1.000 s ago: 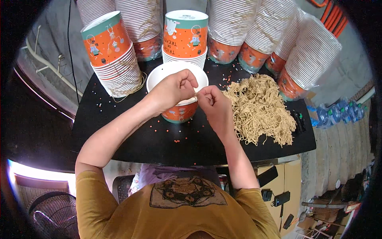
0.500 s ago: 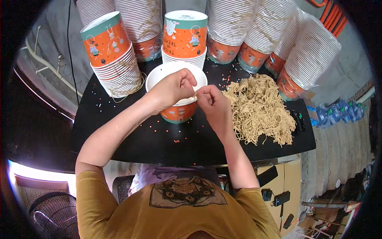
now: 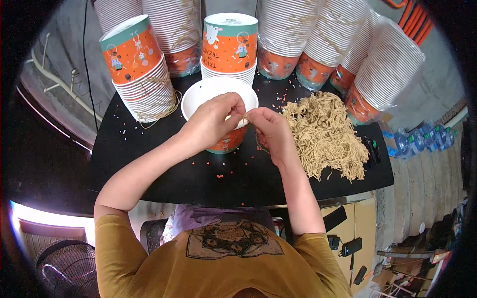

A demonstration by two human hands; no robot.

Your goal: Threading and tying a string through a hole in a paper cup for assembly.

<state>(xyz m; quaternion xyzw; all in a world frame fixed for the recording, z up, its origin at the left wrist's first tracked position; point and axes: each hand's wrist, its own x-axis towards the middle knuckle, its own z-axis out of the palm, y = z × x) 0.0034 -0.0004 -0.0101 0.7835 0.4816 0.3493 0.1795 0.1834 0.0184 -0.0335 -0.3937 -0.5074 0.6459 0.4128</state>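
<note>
Head view shows an open orange paper cup (image 3: 221, 111) with a white inside standing on the black counter (image 3: 164, 169), straight in front of the person. Both hands meet over the cup's right rim: the left hand (image 3: 211, 121) and the right hand (image 3: 268, 129) pinch a thin tuft of tan shredded paper filler (image 3: 244, 118) between them. Right of the cup lies the loose filler heap (image 3: 325, 131); behind it stand the stacked cups (image 3: 141, 74). Judging by this, stuffing is under way; next the tuft needs lowering into the cup.
</note>
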